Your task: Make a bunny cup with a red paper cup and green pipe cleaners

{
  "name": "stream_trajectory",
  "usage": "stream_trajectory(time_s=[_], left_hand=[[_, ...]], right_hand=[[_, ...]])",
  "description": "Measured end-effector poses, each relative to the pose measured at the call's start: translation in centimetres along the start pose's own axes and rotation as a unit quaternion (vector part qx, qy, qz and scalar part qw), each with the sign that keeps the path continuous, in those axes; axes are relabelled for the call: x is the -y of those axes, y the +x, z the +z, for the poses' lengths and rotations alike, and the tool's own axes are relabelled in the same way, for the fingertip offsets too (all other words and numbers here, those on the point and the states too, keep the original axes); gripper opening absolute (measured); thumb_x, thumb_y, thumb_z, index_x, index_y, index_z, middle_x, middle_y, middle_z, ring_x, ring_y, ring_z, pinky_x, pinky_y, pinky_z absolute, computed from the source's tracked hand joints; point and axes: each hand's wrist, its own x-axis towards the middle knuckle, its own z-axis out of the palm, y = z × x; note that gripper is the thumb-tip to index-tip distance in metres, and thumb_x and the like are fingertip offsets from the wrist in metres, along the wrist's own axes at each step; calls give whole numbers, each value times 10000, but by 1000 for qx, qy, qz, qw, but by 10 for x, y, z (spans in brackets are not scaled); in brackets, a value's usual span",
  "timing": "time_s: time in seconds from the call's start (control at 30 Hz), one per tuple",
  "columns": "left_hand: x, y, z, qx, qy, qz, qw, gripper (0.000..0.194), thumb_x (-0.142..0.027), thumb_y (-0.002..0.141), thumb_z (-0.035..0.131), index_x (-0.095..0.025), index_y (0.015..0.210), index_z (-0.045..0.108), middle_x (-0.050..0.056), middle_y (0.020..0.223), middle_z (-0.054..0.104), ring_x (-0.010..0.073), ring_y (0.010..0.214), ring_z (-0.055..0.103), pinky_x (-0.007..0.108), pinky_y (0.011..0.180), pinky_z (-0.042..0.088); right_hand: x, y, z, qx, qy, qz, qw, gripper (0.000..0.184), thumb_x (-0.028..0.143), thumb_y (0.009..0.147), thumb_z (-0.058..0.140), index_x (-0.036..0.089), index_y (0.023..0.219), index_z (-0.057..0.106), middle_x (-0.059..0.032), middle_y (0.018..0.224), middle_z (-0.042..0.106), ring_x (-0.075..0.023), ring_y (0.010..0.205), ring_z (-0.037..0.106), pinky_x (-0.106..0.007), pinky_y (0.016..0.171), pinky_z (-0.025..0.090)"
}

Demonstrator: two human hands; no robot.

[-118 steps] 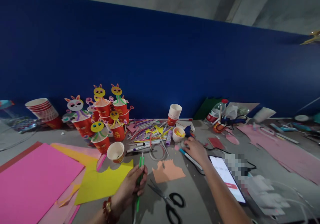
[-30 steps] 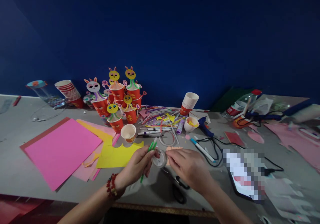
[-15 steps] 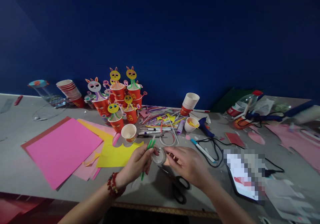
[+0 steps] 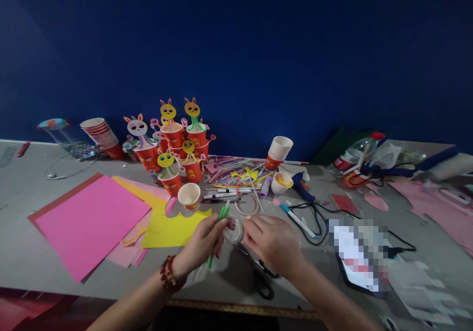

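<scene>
My left hand is closed round thin green and white straws and a roll of clear tape. The straws poke out above and below its fingers, and the roll faces right. Just right of the roll, my right hand is closed in a pinch; whatever lies between its fingertips is hidden. Black-handled scissors lie on the table below the right hand, partly covered by it. A yellow paper sheet with a scalloped edge is left of the left hand.
Red cups with paper animal heads are grouped at the back left, beside an open paper cup. Loose straws and markers lie behind my hands. Pink paper covers the left; a phone and black cable lie right.
My right hand has turned slightly, its fingers now drawn closer together and covering more of the scissors. The left hand keeps the straws and tape. The whole view has shifted slightly.
</scene>
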Motion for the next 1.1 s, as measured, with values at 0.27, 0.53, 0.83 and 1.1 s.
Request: stream_trajectory(time_s=[0.27, 0.53, 0.83, 1.1], left_hand=[[8, 6, -3, -26, -41, -42, 998, 441, -590, 845, 581, -153, 902, 591, -125, 383, 357, 64, 320, 324, 170, 355, 350], [14, 6, -4, -28, -122, -61, 990, 394, -549, 842, 629, -161, 903, 600, -101, 506, 410, 52, 368, 374, 184, 403, 364], [17, -1, -3, 25, -195, -80, 977, 344, -486, 872, 629, -143, 875, 614, -69, 594, 465, 31, 390, 296, 191, 416, 394], [-9, -21, 10, 88, -27, 42, 995, 393, -498, 942, 512, -164, 1080, 666, 31, 882, 562, 23, 431, 377, 207, 445, 490]], right_hand=[[-10, 2, 3, 7, 316, 84, 945, 136, 67, 676, 565, 201, 654, 551, 45, 585, 542, -112, 561, 491, -216, 536, 334], [-13, -1, -7, 49, 459, 108, 881, 121, 84, 650, 507, 202, 643, 533, 40, 620, 553, -105, 557, 476, -205, 519, 349], [-23, 9, -26, 89, 427, 113, 893, 101, 112, 682, 494, 211, 664, 508, 43, 615, 525, -115, 565, 475, -209, 523, 346], [-25, 23, -34, 181, 312, 57, 931, 150, 58, 677, 529, 208, 667, 535, 66, 590, 519, -109, 549, 453, -212, 519, 288]])
